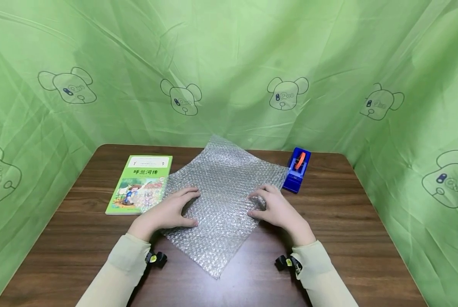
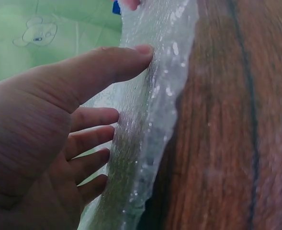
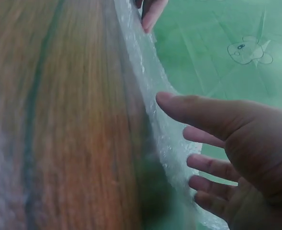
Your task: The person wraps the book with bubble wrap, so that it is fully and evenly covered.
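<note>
A sheet of clear bubble wrap (image 1: 221, 187) lies diamond-wise on the wooden table, one corner toward the person and one toward the back. My left hand (image 1: 171, 209) rests over its left part, thumb and fingers spread apart. Over the right part is my right hand (image 1: 276, 207), its fingers loosely bent with a gap to the thumb. In the left wrist view the thumb and fingertips of the left hand (image 2: 50, 110) are right at the bubble wrap (image 2: 164, 96). The right wrist view has the right hand (image 3: 236, 143) with its fingertips at the sheet (image 3: 152, 96).
A green picture-covered book (image 1: 136, 183) lies at the left, partly under the sheet's left corner. At the right stands a blue tape dispenser (image 1: 295, 175) with an orange ring, next to the sheet's right corner. Green cloth (image 1: 229, 64) with bear drawings surrounds the table (image 1: 340, 221).
</note>
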`<state>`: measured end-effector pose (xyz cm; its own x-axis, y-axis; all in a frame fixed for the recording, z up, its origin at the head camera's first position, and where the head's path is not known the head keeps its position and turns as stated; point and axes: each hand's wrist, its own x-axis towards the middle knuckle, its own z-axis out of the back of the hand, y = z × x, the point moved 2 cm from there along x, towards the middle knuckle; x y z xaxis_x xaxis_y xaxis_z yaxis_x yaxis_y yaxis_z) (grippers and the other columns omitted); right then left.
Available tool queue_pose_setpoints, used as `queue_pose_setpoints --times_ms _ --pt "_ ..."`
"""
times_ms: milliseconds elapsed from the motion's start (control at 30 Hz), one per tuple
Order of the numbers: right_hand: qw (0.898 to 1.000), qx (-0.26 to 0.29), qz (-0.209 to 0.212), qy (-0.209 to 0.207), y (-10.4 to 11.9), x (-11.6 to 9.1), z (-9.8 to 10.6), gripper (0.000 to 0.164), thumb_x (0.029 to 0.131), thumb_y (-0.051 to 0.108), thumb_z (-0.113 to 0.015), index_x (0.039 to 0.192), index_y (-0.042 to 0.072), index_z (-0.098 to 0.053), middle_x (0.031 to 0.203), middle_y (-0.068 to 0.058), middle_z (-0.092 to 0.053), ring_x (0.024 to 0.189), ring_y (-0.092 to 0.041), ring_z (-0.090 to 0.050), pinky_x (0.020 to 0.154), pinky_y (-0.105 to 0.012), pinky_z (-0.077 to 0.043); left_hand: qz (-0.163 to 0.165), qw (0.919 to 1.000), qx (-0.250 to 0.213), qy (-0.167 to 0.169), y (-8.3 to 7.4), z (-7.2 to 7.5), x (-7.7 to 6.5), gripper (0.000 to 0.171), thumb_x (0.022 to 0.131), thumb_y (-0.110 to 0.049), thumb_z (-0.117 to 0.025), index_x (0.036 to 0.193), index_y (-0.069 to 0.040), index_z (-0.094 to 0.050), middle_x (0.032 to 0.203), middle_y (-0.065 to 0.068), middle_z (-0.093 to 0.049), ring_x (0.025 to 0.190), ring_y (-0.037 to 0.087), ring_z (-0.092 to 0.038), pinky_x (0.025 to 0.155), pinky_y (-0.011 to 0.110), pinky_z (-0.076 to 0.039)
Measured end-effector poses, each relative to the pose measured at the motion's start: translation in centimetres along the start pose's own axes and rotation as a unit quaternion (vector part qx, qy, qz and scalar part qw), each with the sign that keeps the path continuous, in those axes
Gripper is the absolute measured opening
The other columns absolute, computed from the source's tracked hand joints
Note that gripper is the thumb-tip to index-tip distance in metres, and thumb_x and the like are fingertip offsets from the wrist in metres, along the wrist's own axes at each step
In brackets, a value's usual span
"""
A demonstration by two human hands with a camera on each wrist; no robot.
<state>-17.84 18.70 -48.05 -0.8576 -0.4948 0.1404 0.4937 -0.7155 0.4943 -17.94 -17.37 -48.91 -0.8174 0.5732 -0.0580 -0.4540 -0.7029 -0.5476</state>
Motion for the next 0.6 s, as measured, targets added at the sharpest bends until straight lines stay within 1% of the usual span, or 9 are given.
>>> queue_pose_setpoints --times_ms 67,133,200,267,400,600 --pt "1.000 -0.003 -0.011 -0.008 -0.4 -0.1 0.0 0.061 0.086 0.037 -0.095 0.136 0.008 -0.074 0.141 -0.021 -0.063 0.137 -0.045 -0.053 0.119 -0.066 -0.041 0.000 1.0000 -0.002 0.002 0.1 0.0 0.0 0.093 0.087 -0.040 -0.092 0.162 -0.004 -0.050 0.172 0.018 -0.040 0.158 0.046 -0.036 0.127 0.068 -0.031" --pt "1.000 -0.004 -0.024 -0.002 -0.8 -0.2 -0.1 0.073 0.085 0.042 -0.095 0.144 0.008 -0.069 0.154 -0.026 -0.055 0.147 -0.050 -0.044 0.124 -0.071 -0.033 0.001 1.0000 -0.002 0.004 0.1 0.0 0.0 0.094 0.087 -0.041 -0.092 0.163 -0.005 -0.050 0.173 0.018 -0.039 0.159 0.046 -0.035 0.127 0.068 -0.031" --pt "0.999 -0.007 -0.037 0.011 -1.0 -0.3 -0.3 0.083 0.085 0.048 -0.094 0.153 0.009 -0.063 0.162 -0.029 -0.047 0.153 -0.054 -0.036 0.125 -0.075 -0.027 0.000 1.0000 0.001 0.005 0.2 0.0 0.0 0.094 0.087 -0.042 -0.092 0.163 -0.005 -0.050 0.173 0.018 -0.039 0.159 0.046 -0.035 0.127 0.068 -0.031" --pt "0.999 -0.008 -0.047 0.025 -1.2 -0.3 -0.5 0.092 0.086 0.053 -0.092 0.159 0.010 -0.057 0.168 -0.029 -0.040 0.157 -0.056 -0.029 0.125 -0.078 -0.023 0.000 1.0000 0.003 0.004 0.3 0.0 0.0 0.094 0.087 -0.043 -0.092 0.163 -0.005 -0.050 0.173 0.017 -0.039 0.159 0.046 -0.035 0.127 0.068 -0.031" --pt "0.998 -0.013 -0.050 0.040 -1.3 -0.5 -0.5 0.097 0.086 0.058 -0.090 0.163 0.013 -0.052 0.172 -0.027 -0.034 0.159 -0.058 -0.025 0.124 -0.080 -0.022 -0.002 1.0000 0.008 0.000 0.4 -0.1 0.1 0.094 0.087 -0.044 -0.092 0.163 -0.005 -0.051 0.173 0.017 -0.039 0.158 0.045 -0.037 0.127 0.069 -0.031" --pt "0.997 -0.006 -0.053 0.055 -1.8 -0.7 -0.4 0.098 0.087 0.055 -0.091 0.165 0.013 -0.050 0.176 -0.023 -0.030 0.162 -0.052 -0.021 0.124 -0.081 -0.019 -0.019 0.9992 0.031 -0.016 0.3 0.0 0.1 0.093 0.085 -0.044 -0.092 0.159 -0.003 -0.054 0.170 0.019 -0.044 0.155 0.046 -0.042 0.126 0.067 -0.034"
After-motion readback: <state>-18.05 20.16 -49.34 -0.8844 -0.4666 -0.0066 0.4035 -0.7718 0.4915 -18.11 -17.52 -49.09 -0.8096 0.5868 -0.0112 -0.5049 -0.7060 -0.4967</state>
